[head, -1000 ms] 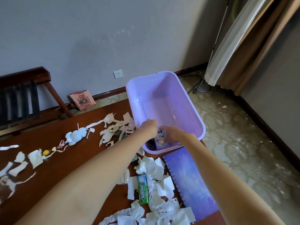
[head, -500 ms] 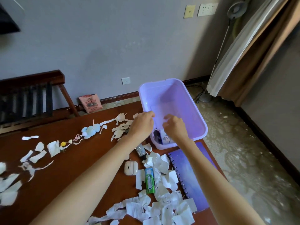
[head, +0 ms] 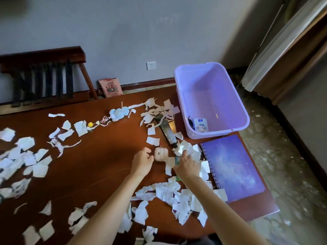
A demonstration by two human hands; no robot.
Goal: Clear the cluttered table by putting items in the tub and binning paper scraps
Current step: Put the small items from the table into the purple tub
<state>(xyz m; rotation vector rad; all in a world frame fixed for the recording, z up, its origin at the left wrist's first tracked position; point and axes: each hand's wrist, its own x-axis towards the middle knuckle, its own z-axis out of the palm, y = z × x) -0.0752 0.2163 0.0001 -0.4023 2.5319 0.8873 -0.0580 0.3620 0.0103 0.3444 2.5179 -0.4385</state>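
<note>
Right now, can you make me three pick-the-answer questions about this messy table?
1. Where is the notebook? A on the table, by the tub; B on the floor; C in a drawer.
2. What colour is the tub? A green; B red; C purple.
3. What does the left hand hold? A the notebook; B nothing; C a cup.

Answers:
1 A, it lies flat on the table just in front of the tub.
2 C, its walls are pale purple.
3 B, its fingers are loosely curled round nothing.
</note>
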